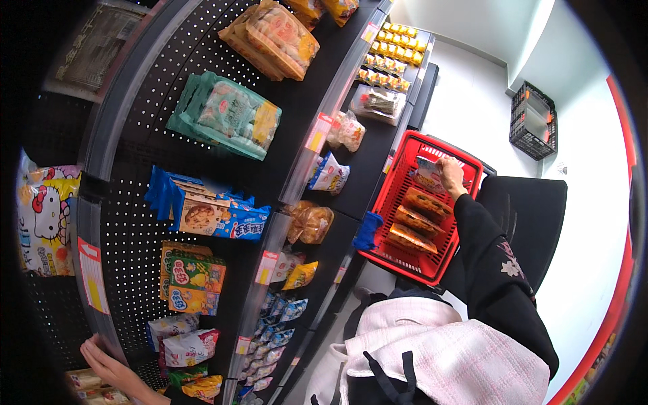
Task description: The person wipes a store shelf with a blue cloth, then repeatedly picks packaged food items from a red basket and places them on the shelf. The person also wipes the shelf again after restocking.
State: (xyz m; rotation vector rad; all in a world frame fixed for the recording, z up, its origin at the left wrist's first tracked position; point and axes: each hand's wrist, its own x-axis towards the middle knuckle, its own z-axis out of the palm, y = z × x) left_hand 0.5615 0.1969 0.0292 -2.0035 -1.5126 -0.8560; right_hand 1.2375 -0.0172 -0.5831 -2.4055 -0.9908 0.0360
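My right hand (449,174) reaches into a red plastic shopping basket (476,162), its fingers at the top of a clear snack package (427,174) with pink and blue print. Beside that package, several orange-brown food packets (416,220) stand in a row in the basket. A blue cloth (369,231) hangs over the basket's near left rim. At the lower left, my left hand (104,360) rests against the edge of a black shelf, its fingers extended together. It holds no item that I can see. Packaged snacks (104,395) lie just below it.
Black perforated shelves carry green bread bags (228,116), blue cookie packs (217,210), snack boxes (195,281) and white pouches (190,348). Price-tag strips (319,132) line the shelf edges. A black seat-like panel (531,223) adjoins the basket. A black crate (534,121) stands by the wall.
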